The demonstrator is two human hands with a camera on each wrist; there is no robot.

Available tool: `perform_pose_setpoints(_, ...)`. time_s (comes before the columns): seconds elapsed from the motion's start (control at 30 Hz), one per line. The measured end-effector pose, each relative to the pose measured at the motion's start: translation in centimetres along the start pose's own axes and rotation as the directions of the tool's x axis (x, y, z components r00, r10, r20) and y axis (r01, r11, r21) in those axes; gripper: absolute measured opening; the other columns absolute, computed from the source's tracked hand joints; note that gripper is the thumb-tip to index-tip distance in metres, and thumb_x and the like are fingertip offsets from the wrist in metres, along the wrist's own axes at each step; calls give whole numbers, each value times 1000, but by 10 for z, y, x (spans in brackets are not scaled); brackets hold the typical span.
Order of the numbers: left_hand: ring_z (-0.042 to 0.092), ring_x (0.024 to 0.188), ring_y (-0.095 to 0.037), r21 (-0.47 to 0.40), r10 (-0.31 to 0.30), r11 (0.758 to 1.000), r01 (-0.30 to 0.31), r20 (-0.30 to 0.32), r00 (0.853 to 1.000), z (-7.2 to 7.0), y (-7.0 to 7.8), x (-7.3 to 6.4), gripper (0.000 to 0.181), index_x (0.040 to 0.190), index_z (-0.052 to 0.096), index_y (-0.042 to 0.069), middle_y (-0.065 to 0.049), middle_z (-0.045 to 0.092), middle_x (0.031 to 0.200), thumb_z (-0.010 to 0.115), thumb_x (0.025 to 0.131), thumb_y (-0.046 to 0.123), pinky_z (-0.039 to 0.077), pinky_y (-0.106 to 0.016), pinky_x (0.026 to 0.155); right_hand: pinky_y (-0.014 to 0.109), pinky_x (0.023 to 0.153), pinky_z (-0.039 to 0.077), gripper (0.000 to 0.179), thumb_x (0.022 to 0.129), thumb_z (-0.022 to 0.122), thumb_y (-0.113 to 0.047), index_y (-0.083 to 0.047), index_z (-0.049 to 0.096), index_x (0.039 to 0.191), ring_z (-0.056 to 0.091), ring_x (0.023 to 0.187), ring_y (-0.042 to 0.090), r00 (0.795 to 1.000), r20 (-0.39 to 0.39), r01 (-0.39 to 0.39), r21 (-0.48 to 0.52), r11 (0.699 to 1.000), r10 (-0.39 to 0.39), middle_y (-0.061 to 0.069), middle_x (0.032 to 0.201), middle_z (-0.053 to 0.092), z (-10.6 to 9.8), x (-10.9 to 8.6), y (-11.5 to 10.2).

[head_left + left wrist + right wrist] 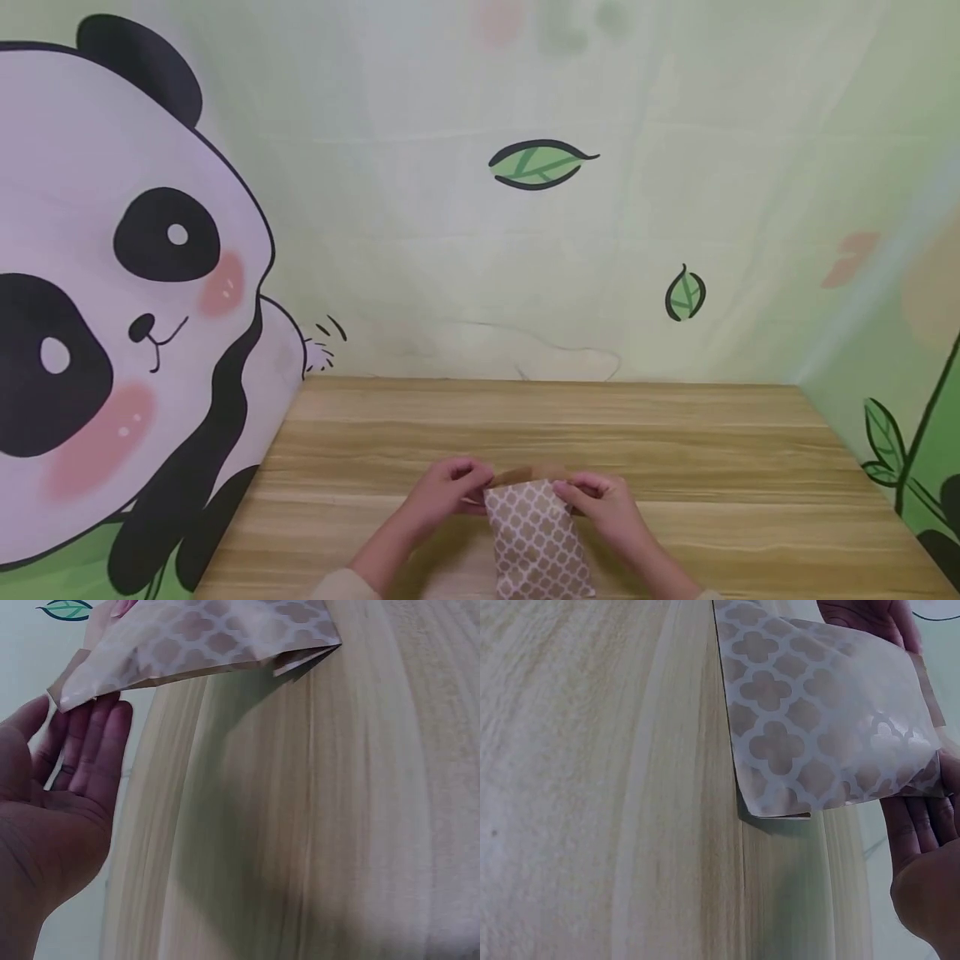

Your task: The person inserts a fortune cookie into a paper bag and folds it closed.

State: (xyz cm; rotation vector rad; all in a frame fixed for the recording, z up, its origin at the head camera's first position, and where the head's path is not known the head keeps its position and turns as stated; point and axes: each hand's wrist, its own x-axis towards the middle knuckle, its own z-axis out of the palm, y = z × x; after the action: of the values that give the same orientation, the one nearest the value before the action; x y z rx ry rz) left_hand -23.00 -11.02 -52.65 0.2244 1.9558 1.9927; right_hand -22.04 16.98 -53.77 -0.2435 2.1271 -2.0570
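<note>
A brown paper bag (pixel 536 542) with a white quatrefoil pattern is held up between both hands near the front of the table. Its far end shows a plain brown edge (pixel 525 476). My left hand (pixel 450 490) pinches the left corner of that end between thumb and fingers. On the opposite corner, my right hand (pixel 603 504) pinches the paper the same way. In the left wrist view the left hand (pixel 67 780) has its fingers under the bag (pixel 217 637). The right wrist view shows the bag's lower end (pixel 772 750) close over the wood. Whatever the bag contains is hidden.
A wood-grain table (pixel 360 425) spreads beneath the hands. Behind it hangs a pale green backdrop (pixel 405 208) with leaves, and a large printed panda (pixel 187 333) fills the left side.
</note>
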Motion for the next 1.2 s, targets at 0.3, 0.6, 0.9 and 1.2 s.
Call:
perform_pose_setpoints(0.3, 76, 88, -19, 47, -88, 995, 84, 93, 992, -4, 3, 1, 31, 118, 73, -7, -7, 78, 99, 70, 105, 21, 64, -42, 88, 27, 80, 63, 26, 100, 73, -5, 19, 71, 109, 74, 82, 11, 999, 30, 30, -9, 1000, -30, 7, 91, 79, -1, 0, -1)
perform_pose_setpoints(0.6, 76, 82, -20, 91, -54, 995, 43, 117, 992, -8, 4, -1, 22, 111, 74, -9, -9, 78, 94, 73, 102, 12, 66, -40, 81, 27, 79, 63, 27, 100, 73, -6, 19, 71, 111, 75, 82, 11, 1000, 16, -7, -14, 1000, 7, 5, 93, 80, -1, 1, -1)
perform_pose_setpoints(0.9, 76, 79, -19, 104, -40, 994, 29, 108, 993, -8, 4, -2, 21, 110, 74, -9, -9, 78, 91, 73, 102, 11, 66, -42, 80, 28, 77, 64, 28, 100, 73, -5, 20, 70, 110, 76, 81, 11, 1000, 24, -11, 7, 1000, 10, 1, 91, 80, -1, 2, 1)
perform_pose_setpoints(1.2, 74, 73, -18, 130, -24, 991, 11, 95, 995, -8, 5, -3, 19, 107, 75, -9, -9, 77, 87, 73, 101, 9, 66, -41, 77, 33, 94, 62, 40, 110, 61, -15, 20, 64, 128, 76, 102, 15, 989, 149, -16, 5, 1000, 15, 18, 120, 77, -20, 2, -1)
